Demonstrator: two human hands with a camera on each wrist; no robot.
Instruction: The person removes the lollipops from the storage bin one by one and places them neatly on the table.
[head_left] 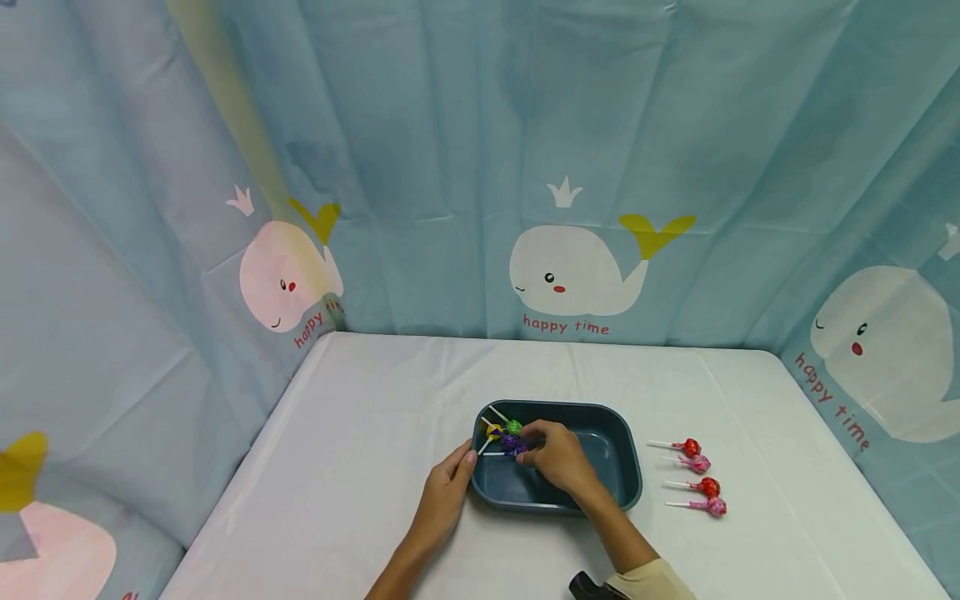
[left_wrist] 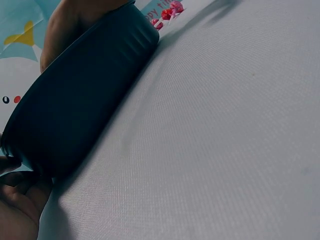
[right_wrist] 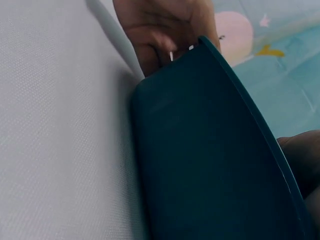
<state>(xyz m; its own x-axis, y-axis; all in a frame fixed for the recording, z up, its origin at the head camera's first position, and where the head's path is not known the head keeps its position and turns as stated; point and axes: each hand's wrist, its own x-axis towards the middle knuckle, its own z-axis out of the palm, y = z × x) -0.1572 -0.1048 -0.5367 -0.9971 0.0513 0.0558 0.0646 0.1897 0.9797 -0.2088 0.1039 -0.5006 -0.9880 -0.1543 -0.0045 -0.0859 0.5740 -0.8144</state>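
Observation:
A dark blue-green rectangular tray [head_left: 618, 467] stands on the white table. My left hand [head_left: 442, 492] grips its left end, thumb at the rim; the left wrist view shows curled fingers [left_wrist: 22, 200] against that end. Inside the tray, my right hand [head_left: 558, 457] reaches to the left part and pinches a purple-wrapped lollipop [head_left: 512, 446] between thumb and fingers. Beside it lie a green lollipop [head_left: 513, 427] and a yellow one [head_left: 493, 431], white sticks pointing left. In the right wrist view the tray wall [right_wrist: 200, 150] hides the lollipop heads.
Several red and pink lollipops lie in a column right of the tray, among them a red one [head_left: 691, 448] and a pink one [head_left: 716, 507], sticks pointing left. A blue curtain [head_left: 420, 167] printed with whales surrounds the table [head_left: 360, 433].

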